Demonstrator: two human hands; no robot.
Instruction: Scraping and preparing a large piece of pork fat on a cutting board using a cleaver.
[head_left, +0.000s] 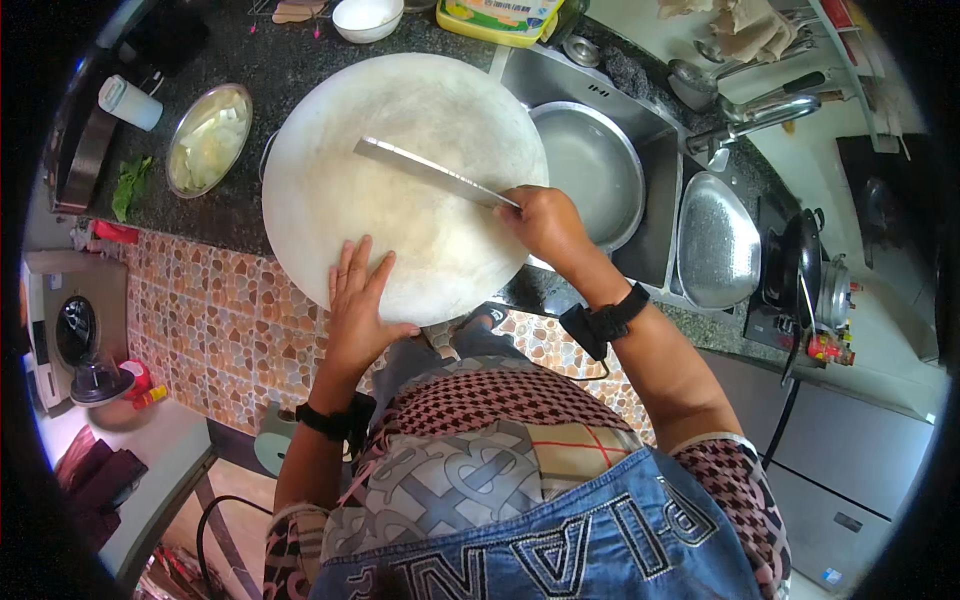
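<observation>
A large round pale chopping board (405, 112) lies on the dark stone counter and juts over its front edge. Closed around the handle of a cleaver (435, 175), my right hand (544, 221) is at the board's right side. The blade is seen nearly edge-on over the board and points up and to the left; whether it touches the surface I cannot tell. With fingers spread, my left hand (360, 292) rests flat on the board's lower left rim and holds no object. Left of the board stands an oval metal dish (174, 154) with pale sliced pieces (214, 146) in it.
Right of the board, a steel sink (652, 180) holds a round metal basin (581, 176) under a faucet (757, 124). A perforated metal basket (718, 240) sits beside the sink, before a black wok (802, 259). Green leaves (131, 186) and a white bowl (367, 19) lie around the board.
</observation>
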